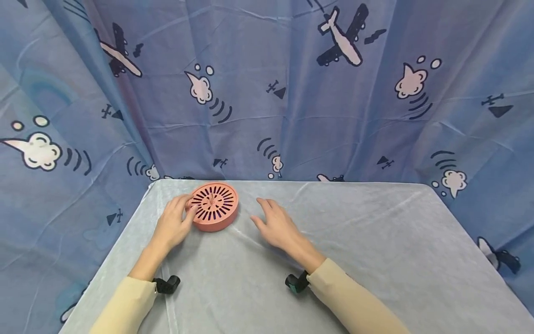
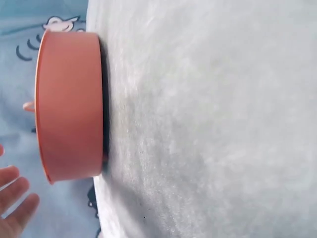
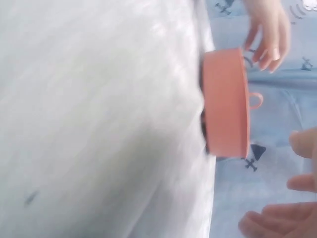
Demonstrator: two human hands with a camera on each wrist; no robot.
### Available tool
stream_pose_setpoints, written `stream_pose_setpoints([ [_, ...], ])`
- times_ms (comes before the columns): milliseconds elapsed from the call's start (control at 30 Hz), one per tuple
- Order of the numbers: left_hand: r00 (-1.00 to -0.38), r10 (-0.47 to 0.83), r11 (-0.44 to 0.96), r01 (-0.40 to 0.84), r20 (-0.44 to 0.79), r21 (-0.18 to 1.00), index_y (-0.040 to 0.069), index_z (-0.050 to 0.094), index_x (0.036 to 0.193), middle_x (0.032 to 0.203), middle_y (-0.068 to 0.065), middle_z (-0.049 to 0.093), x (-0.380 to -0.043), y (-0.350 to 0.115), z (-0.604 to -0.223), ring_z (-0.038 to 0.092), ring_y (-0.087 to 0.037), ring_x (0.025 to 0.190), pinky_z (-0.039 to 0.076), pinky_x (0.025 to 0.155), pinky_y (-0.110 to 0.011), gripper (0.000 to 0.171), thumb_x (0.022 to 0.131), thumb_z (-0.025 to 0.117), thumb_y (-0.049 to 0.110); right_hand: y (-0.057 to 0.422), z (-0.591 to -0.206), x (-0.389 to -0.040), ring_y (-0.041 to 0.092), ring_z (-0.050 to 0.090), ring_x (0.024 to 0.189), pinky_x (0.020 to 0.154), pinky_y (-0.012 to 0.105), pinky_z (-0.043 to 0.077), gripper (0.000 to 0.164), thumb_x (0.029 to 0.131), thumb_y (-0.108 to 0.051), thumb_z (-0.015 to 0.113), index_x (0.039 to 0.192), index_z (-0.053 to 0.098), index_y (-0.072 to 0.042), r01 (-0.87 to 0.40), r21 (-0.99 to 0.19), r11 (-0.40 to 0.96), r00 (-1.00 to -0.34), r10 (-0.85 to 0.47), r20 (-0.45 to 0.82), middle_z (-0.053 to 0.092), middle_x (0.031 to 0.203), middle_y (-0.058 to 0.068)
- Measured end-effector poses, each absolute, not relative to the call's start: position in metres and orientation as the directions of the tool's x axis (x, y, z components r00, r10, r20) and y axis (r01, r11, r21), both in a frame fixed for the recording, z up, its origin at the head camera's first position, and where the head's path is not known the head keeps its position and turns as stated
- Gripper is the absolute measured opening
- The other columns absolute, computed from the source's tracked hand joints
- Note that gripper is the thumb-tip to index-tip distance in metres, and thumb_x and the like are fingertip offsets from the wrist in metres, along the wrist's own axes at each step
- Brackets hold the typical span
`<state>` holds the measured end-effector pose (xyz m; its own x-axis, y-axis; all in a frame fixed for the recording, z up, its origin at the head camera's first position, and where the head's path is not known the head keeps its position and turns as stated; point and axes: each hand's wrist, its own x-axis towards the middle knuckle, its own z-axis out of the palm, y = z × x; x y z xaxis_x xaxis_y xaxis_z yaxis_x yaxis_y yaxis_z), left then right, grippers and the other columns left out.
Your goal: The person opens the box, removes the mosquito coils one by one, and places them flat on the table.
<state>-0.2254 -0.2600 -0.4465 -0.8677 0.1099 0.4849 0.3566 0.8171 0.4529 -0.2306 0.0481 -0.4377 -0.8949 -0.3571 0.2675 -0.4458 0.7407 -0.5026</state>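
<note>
A round, coral-coloured mosquito coil box [image 1: 214, 226] stands flat toward the back left of the table. Its lid [image 1: 211, 202] has a ring of slots, seed-shaped holes and a small loop [image 3: 256, 100] at the centre. My left hand [image 1: 172, 222] is at the box's left side, thumb and fingers loosely spread, fingertips right by the rim in the head view. In the left wrist view those fingers [image 2: 14, 193] show beside the lid edge. To the right of the box, my right hand [image 1: 278, 225] hovers apart from it with relaxed fingers and nothing in them.
A pale grey cloth covers the table [image 1: 354, 260]. Behind it and along both sides hangs a blue curtain [image 1: 258, 93] printed with planes and clouds. Each wrist carries a black strap with a small camera [image 1: 297, 282], below the hands.
</note>
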Motion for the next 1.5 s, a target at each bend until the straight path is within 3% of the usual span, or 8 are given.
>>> stream_pose_setpoints([
  [167,-0.905,0.06,0.792,0.3,0.422,0.532,-0.003,0.055,0.137,0.137,-0.025,0.052,-0.233,-0.266,-0.45,0.044,-0.044,0.131,0.034,0.11,-0.059,0.042,0.105,0.054,0.024,0.034,-0.433,-0.237,0.034,0.047,0.137,0.114,0.048,0.038,0.058,0.103,-0.038,0.058,0.149,0.047,-0.005,-0.407,-0.599,0.69,-0.913,-0.335,0.234,0.052,0.147,0.017],
  [300,-0.935,0.03,0.76,0.251,0.352,0.6,-0.004,0.052,0.14,0.14,-0.027,0.048,-0.238,-0.268,-0.452,0.047,-0.044,0.128,0.04,0.106,-0.058,0.045,0.107,0.052,0.026,0.022,-0.432,-0.247,0.032,0.045,0.139,0.116,0.047,0.036,0.058,0.103,-0.039,0.058,0.15,0.047,-0.008,-0.366,-0.649,0.667,-0.927,-0.32,0.194,0.05,0.149,0.015],
  [533,-0.978,-0.018,0.699,0.135,0.207,0.702,-0.001,0.046,0.147,0.146,-0.027,0.04,-0.248,-0.269,-0.453,0.046,-0.044,0.13,0.042,0.106,-0.058,0.051,0.107,0.05,0.03,0.003,-0.439,-0.268,0.032,0.057,0.122,0.102,0.048,0.049,0.055,0.102,-0.034,0.06,0.148,0.049,-0.006,-0.343,-0.732,0.589,-0.931,-0.314,0.183,0.053,0.144,0.017],
  [733,-0.991,0.002,0.638,0.104,0.133,0.763,-0.003,0.045,0.146,0.147,-0.03,0.042,-0.258,-0.268,-0.456,0.048,-0.047,0.129,0.039,0.109,-0.057,0.047,0.106,0.053,0.02,-0.006,-0.452,-0.28,0.031,0.06,0.116,0.096,0.046,0.051,0.052,0.101,-0.031,0.062,0.147,0.051,-0.008,-0.307,-0.761,0.571,-0.939,-0.313,0.144,0.057,0.139,0.017],
  [900,-0.998,0.004,0.559,0.053,0.061,0.828,-0.002,0.047,0.144,0.14,-0.028,0.049,-0.261,-0.271,-0.462,0.061,-0.032,0.107,0.054,0.091,-0.04,0.043,0.105,0.052,0.012,-0.015,-0.465,-0.283,0.028,0.061,0.116,0.099,0.042,0.051,0.049,0.101,-0.028,0.062,0.144,0.053,-0.005,-0.302,-0.811,0.5,-0.934,-0.325,0.147,0.059,0.137,0.015],
  [1000,-1.0,-0.005,0.495,0.008,0.012,0.869,-0.001,0.047,0.145,0.136,-0.027,0.048,-0.261,-0.273,-0.463,0.06,-0.018,0.091,0.056,0.075,-0.028,0.042,0.105,0.05,0.01,-0.02,-0.471,-0.282,0.026,0.061,0.121,0.103,0.039,0.05,0.047,0.101,-0.026,0.063,0.142,0.055,-0.005,-0.271,-0.855,0.442,-0.94,-0.313,0.136,0.059,0.139,0.013],
  [1233,-0.999,-0.003,0.419,-0.035,-0.038,0.907,-0.002,0.043,0.148,0.14,-0.028,0.044,-0.259,-0.275,-0.461,0.06,-0.017,0.096,0.057,0.076,-0.025,0.045,0.106,0.049,0.01,-0.027,-0.474,-0.28,0.026,0.06,0.122,0.101,0.038,0.051,0.045,0.1,-0.024,0.065,0.142,0.056,-0.009,-0.186,-0.897,0.4,-0.962,-0.258,0.085,0.058,0.14,0.012],
  [1500,-0.995,-0.02,0.319,-0.103,-0.102,0.942,-0.003,0.044,0.147,0.14,-0.029,0.043,-0.258,-0.272,-0.455,0.06,-0.011,0.084,0.057,0.074,-0.026,0.047,0.102,0.053,0.004,-0.025,-0.474,-0.278,0.027,0.064,0.116,0.096,0.035,0.054,0.043,0.096,-0.017,0.07,0.136,0.06,-0.004,-0.174,-0.929,0.327,-0.969,-0.225,0.102,0.063,0.132,0.015],
])
